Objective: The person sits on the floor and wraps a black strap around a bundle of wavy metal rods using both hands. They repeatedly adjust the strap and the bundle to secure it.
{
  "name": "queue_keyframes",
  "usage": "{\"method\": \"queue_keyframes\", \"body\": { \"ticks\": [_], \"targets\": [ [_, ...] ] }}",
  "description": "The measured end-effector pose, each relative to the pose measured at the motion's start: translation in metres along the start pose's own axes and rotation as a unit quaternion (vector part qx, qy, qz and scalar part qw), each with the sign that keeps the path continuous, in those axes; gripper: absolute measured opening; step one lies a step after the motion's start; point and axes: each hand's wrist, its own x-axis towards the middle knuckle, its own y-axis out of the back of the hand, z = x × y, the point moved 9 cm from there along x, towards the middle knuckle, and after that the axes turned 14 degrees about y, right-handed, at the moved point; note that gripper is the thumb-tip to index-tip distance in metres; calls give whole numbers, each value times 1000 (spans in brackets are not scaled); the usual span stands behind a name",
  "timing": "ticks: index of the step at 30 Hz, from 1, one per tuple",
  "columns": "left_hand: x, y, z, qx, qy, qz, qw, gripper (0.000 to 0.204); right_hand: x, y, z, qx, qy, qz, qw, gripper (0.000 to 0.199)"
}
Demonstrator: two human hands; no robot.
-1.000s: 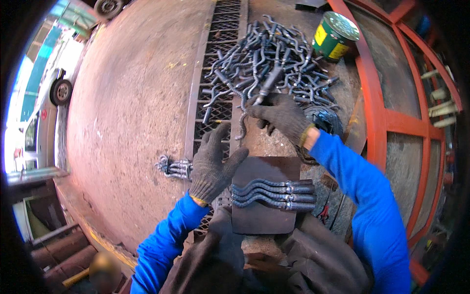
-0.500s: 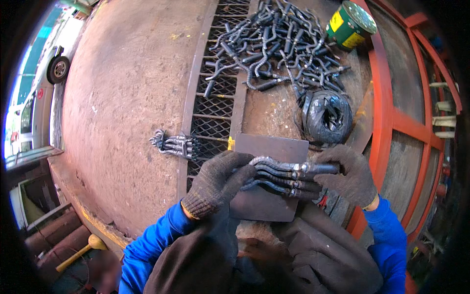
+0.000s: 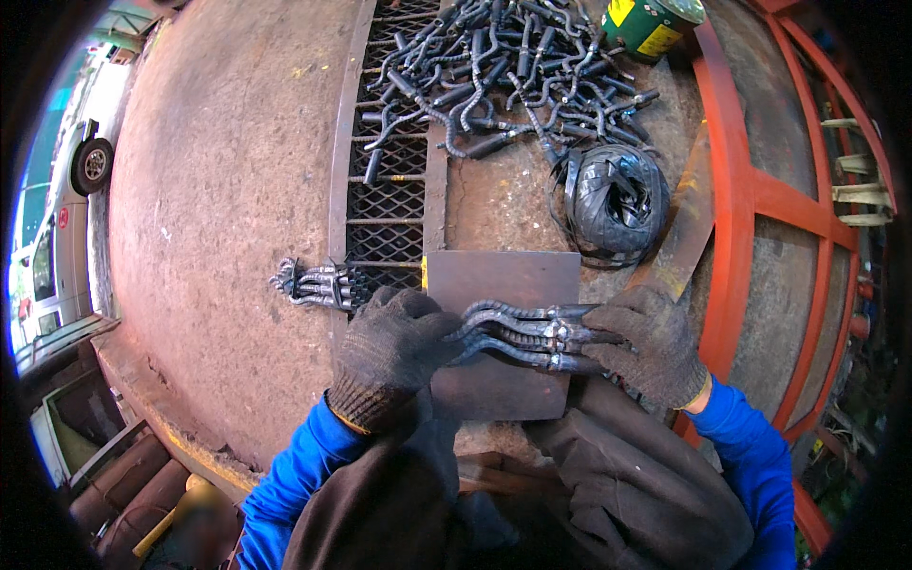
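Right of a bundle (image 3: 318, 284), the left hand (image 3: 394, 344) grasps the bent ends of rods (image 3: 556, 332) over a plate (image 3: 503, 273), the right hand (image 3: 654, 347) gripping their straight ends, presumably to align them.

Your left grip (image 3: 392, 350) holds the curved ends of the bent rods (image 3: 554, 332), your right grip (image 3: 652, 344) their thicker ends, over a flat plate (image 3: 503, 277); a black roll (image 3: 594, 209) lies beyond.

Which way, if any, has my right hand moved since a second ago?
Yes. Against the floor grating, your right hand has moved rightward and toward your body, from beyond the dark plate to its right side.
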Motion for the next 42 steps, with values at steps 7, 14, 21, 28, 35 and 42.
{"method": "queue_keyframes", "body": {
  "ticks": [7, 14, 21, 28, 35, 42],
  "targets": [
    [-2, -10, -18, -65, 13, -53, 996, 30, 7, -2, 2, 5, 9, -8, 1000, 34],
    [-4, -12, -25, -48, 59, -91, 993, 29, 22, 4, 16, 96, 3, -23, 995, 31],
    [-10, -9, -32, -110, 57, -73, 990, 23, 102, 34, 99, 33, -41, 73, 996, 30],
    [-15, -11, -31, -96, 48, -52, 993, 23, 186, -40, 178, -235, -56, -121, 963, 29],
    [-12, -8, -26, -101, 33, -35, 994, 25, 198, -104, 228, -311, -149, -131, 929, 45],
    [-21, -10, -36, -82, 49, -2, 995, 27, 202, -75, 205, -134, -224, -118, 958, 58]
  ]
}}
